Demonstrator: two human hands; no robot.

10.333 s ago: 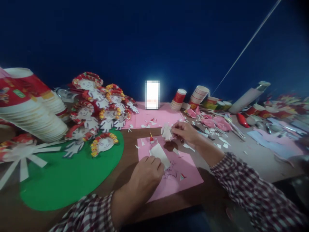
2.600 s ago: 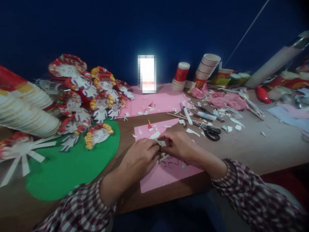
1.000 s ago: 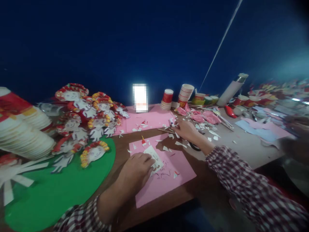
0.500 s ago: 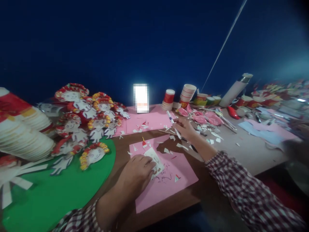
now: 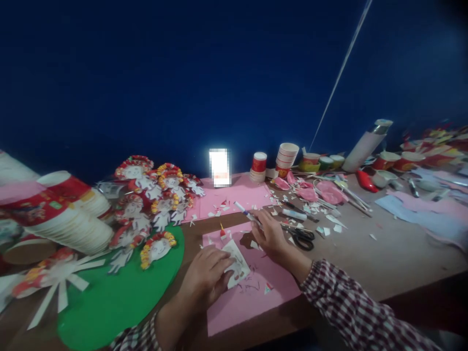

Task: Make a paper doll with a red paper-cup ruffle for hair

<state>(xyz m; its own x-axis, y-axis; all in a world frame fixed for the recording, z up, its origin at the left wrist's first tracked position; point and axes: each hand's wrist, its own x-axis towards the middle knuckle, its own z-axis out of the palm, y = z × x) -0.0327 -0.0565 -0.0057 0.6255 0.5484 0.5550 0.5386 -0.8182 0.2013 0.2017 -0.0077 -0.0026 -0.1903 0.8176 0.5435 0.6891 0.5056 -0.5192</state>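
My left hand (image 5: 207, 275) presses a small white paper cut-out (image 5: 237, 265) flat onto a pink paper sheet (image 5: 252, 292) on the brown table, fingers curled over its left edge. My right hand (image 5: 268, 234) is closed round a white marker pen (image 5: 245, 213) whose tip points up and to the left, just above the pink sheet and right of the cut-out. Black-handled scissors (image 5: 302, 236) lie right beside my right hand. A tiny red and white scrap (image 5: 222, 232) stands near the sheet's far edge.
A green round sheet (image 5: 120, 292) at left carries paper dolls (image 5: 153, 200) with red and yellow hats. Stacked paper cups (image 5: 69, 214) lie far left; more cups (image 5: 287, 158) and a lit phone (image 5: 220, 167) stand by the blue wall. Scraps and pink pieces (image 5: 321, 192) litter the right.
My right hand reached to the clutter at right, picked up the marker pen and brought it back near the cut-out. My left hand stayed pressing the cut-out. The camera shifted.
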